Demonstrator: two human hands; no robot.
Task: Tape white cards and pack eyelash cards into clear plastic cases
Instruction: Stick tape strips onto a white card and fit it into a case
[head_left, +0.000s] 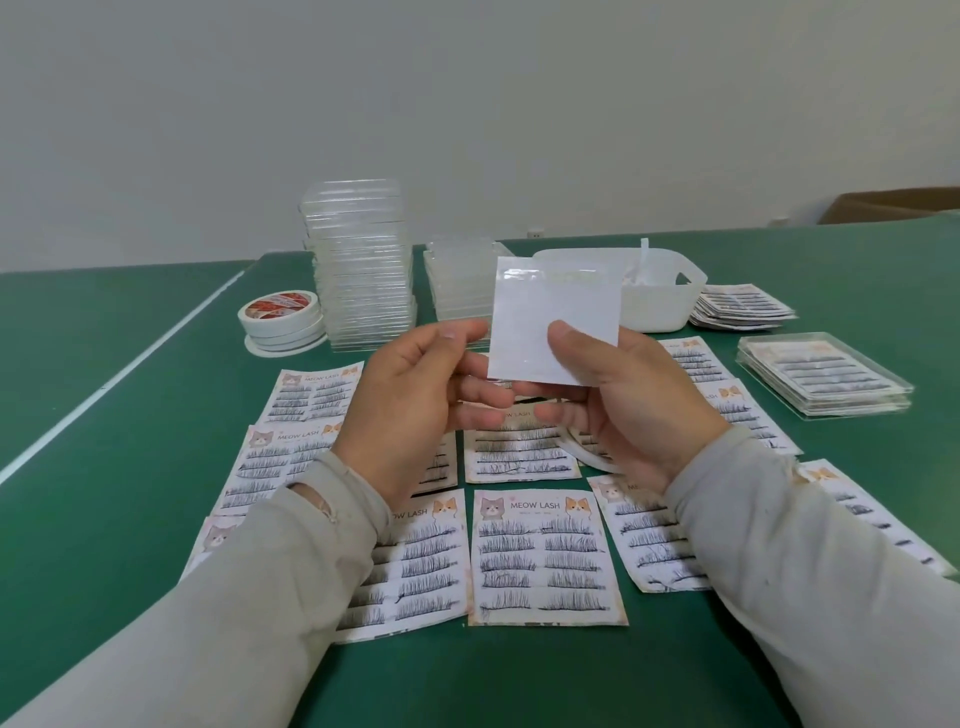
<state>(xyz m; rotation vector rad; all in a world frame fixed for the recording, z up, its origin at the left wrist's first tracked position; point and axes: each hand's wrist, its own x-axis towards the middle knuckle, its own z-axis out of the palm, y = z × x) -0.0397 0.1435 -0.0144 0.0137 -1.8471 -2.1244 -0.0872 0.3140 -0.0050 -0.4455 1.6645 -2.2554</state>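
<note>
My right hand holds a white card upright above the table, thumb pressed on its front near the lower right. My left hand is beside the card's left edge, fingers loosely curled, its fingertips near or touching the lower left corner. Several printed eyelash cards lie face up on the green table below both hands. A tall stack of clear plastic cases stands behind on the left, with a lower stack beside it. Packed cases lie at the right.
Stacked rolls of double-sided tape sit left of the tall case stack. A white plastic basket stands behind the card, with a pile of eyelash cards to its right. A cardboard box is at the far right edge.
</note>
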